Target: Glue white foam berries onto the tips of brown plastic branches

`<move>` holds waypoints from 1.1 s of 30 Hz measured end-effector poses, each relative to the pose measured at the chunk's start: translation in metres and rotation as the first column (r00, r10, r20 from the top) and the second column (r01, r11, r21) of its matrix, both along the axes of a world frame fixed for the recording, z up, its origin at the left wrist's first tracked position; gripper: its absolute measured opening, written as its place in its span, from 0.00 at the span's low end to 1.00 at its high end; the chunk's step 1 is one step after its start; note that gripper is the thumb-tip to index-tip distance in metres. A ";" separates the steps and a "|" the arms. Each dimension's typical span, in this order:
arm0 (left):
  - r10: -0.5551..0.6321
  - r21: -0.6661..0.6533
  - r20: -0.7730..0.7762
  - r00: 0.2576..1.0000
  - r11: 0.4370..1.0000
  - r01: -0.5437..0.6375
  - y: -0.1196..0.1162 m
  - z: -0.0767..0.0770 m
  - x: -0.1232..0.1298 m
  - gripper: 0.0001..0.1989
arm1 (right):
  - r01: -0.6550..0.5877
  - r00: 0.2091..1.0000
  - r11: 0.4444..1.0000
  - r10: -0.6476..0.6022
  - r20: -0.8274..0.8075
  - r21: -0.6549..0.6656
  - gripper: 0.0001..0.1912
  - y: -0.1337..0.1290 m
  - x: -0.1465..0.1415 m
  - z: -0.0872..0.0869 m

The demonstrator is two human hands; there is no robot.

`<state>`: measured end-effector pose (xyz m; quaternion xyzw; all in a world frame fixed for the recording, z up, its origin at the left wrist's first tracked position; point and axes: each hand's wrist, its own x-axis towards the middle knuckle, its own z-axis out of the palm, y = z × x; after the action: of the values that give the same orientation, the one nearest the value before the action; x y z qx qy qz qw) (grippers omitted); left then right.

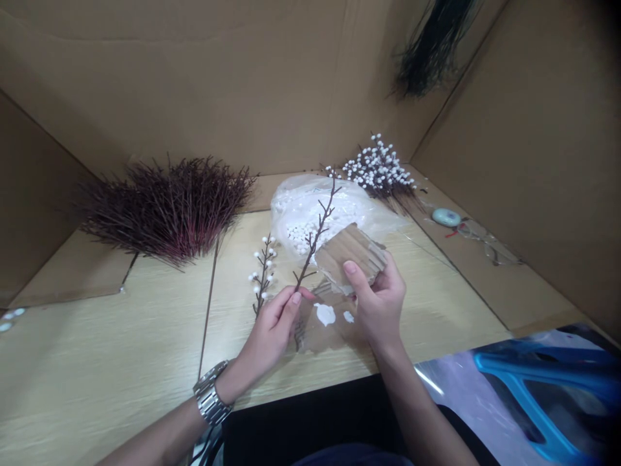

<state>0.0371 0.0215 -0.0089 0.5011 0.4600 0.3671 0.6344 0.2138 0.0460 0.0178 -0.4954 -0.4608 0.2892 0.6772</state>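
Observation:
My left hand (275, 323) pinches the lower end of a bare dark brown twig (317, 236), which slants up to the right. In my right hand (381, 301) is a torn piece of corrugated cardboard (352, 255), its thumb on top, close beside the twig. Below both hands, another cardboard piece (317, 340) lies on the table with white blobs (325, 314) on it. A twig with white berries (263, 275) rests on the table left of my hands. Behind them sits a clear plastic bag (334, 204) of small white balls.
A large bundle of bare twigs (174, 207) lies at the back left. White-berried twigs (378, 169) are piled at the back right, near a pale green oval object (446, 217) and glasses (490, 244). Cardboard walls (218, 84) surround the table (145, 362); dark strands (434, 48) hang at upper right.

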 end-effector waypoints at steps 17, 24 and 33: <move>-0.013 0.005 0.005 1.000 1.000 0.013 0.000 -0.001 0.000 0.20 | -0.003 1.000 1.000 0.004 -0.027 0.010 0.11 0.000 -0.001 -0.001; -0.007 -0.005 0.017 1.000 1.000 0.007 0.001 -0.003 0.000 0.19 | -0.032 0.999 0.999 0.032 -0.021 0.004 0.10 0.000 -0.001 -0.002; -0.006 -0.025 0.041 0.999 1.000 0.007 0.001 -0.003 0.000 0.18 | 0.056 0.997 0.997 -0.054 -0.049 0.048 0.13 0.002 0.001 -0.003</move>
<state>0.0368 0.0227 -0.0120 0.4871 0.4499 0.3693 0.6511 0.2152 0.0484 0.0144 -0.4840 -0.4379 0.2707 0.7076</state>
